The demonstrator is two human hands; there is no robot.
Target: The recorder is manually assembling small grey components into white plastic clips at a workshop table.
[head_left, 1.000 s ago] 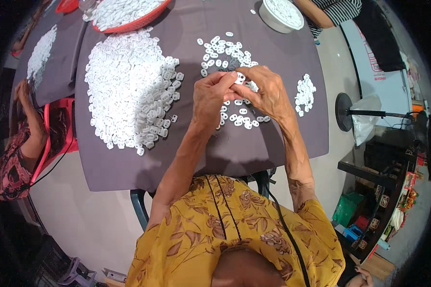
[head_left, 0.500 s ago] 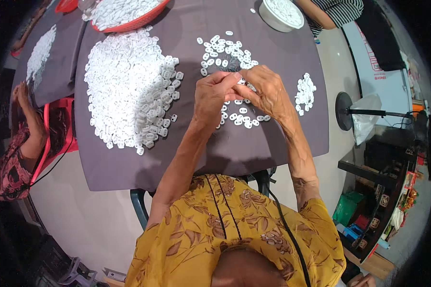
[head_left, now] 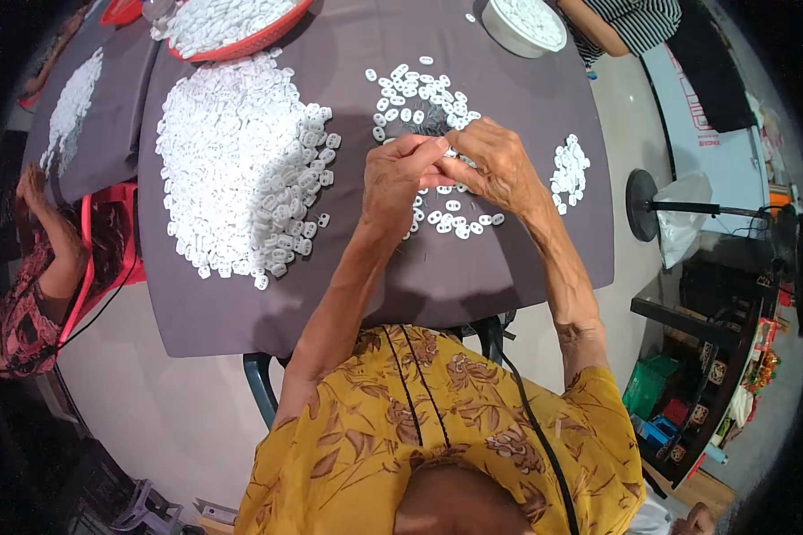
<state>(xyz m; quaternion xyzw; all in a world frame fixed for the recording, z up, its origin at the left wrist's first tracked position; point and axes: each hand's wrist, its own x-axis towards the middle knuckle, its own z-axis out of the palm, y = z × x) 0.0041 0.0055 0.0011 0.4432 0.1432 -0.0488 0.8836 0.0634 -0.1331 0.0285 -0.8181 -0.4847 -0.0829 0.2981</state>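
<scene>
My left hand [head_left: 397,174] and my right hand [head_left: 495,165] meet over the table, thumbs and fingertips pinched close together. A small white oval plastic piece [head_left: 449,152] shows at the fingertips, mostly covered; what my right fingers grip is hidden. Around and under the hands lie loose white two-holed pieces [head_left: 453,206], scattered in a rough ring. Just beyond my fingers is a little heap of thin dark bits [head_left: 433,119], like pins or wires. A big mound of the same white pieces [head_left: 227,165] spreads to the left of my left hand.
A smaller group of white pieces [head_left: 569,171] lies right of my right hand. At the far edge stand a red basket [head_left: 263,43] and a white tub [head_left: 501,37], both full of pieces. Other people sit at left and far right. A black stand [head_left: 641,205] stands beyond the table's right edge.
My hands stay pinched together in nearly the same spot, and my right forearm has shifted slightly outward. At the left, the other person's hand has moved a little toward the near side.
</scene>
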